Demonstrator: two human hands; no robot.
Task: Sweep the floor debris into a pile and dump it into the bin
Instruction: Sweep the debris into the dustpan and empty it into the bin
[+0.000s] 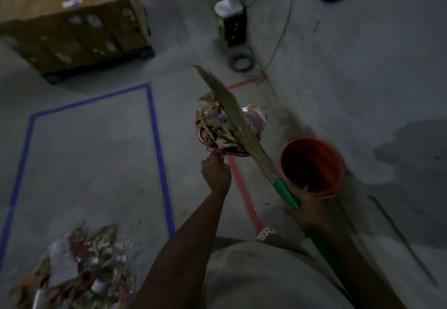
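My left hand (216,170) grips the dustpan (232,153), my right hand (302,209) the broom (233,117), pinning debris (214,124). I'd carry it level to the bin (312,163) at three o'clock (tip slowly).

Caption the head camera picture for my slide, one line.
Left hand holds a loaded red dustpan near the orange bin, right hand holds a broom across its debris; second pile on floor.

Dim grey concrete floor (96,168), blue tape rectangle (158,151), stacked cardboard boxes (72,30), grey wall (362,71)
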